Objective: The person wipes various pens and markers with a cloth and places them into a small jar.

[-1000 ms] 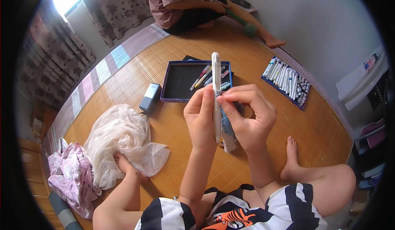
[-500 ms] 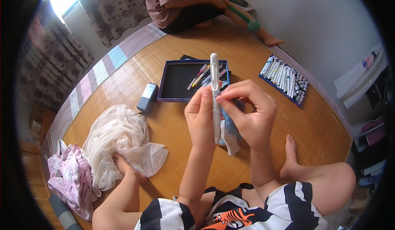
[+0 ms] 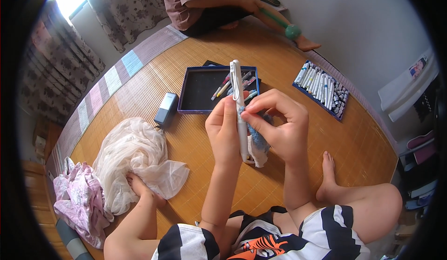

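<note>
A person seated on a woven mat (image 3: 279,71) holds a white pen (image 3: 242,136) nearly upright between both hands, on the near side of a lidless dark-blue box (image 3: 195,111), the pen's clip end overlapping the box's right half from this angle. The left hand (image 3: 220,126) is clamped on the pen, its thumb laid along the barrel. The right hand (image 3: 281,124) has thumb and forefinger pinched together on a fuzzy blue cloth (image 3: 257,138) at the pen's side; the cloth hangs on the near side of the box and ends in a whitish tip. Inside the box, coloured pens (image 3: 222,90) lie loose toward its right wall. Well to the right of the box sits a tray (image 3: 318,105) packed with white markers (image 3: 322,85). Just left of the box rests a blue-and-silver device (image 3: 166,108). To the box's near left spreads a heap of sheer white fabric (image 3: 132,153), with a pink-and-white cloth (image 3: 81,197) farther out on that side. Behind the box, a second person (image 3: 179,8) in a dusky pink top grips a green stick with a round head (image 3: 292,31)
</note>
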A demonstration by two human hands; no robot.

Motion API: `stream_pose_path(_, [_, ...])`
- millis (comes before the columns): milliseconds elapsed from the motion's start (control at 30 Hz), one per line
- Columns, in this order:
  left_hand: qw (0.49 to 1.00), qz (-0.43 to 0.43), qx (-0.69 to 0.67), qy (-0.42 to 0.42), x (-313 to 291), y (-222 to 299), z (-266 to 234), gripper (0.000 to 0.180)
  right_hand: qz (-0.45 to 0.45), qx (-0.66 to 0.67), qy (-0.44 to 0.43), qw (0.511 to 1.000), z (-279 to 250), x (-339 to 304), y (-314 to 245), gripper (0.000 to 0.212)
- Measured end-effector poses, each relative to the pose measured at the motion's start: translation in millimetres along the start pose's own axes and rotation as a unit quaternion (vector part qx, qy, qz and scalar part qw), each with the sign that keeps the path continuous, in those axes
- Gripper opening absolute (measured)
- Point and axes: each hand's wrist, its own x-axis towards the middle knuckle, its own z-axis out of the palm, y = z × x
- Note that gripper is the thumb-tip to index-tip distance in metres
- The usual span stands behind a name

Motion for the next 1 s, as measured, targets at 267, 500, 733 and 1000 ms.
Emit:
stream_pose_path(267, [0.996, -0.024, -0.033, -0.079, 4, -15, -3, 0.028, -0.072, 0.062, -0.006, 0.995, -10, -4, 13, 0.013])
stream_pose_path(500, [0.991, -0.017, -0.088, -0.1, 10, -6, -9, 0.031, -0.148, 0.009, -0.014, 0.989, 6, -11, 11, 0.015])
stream_pose_path(733, [0.963, -0.07, -0.219, -0.138, 16, -6, -15, 0.03, -0.127, 0.052, -0.137, 0.981, -4, -10, 7, 0.015])
stream_pose_path(1000, [0.956, -0.07, -0.267, -0.096, 19, -11, -20, 0.03, -0.093, 0.056, -0.128, 0.986, -2, -11, 6, 0.015])
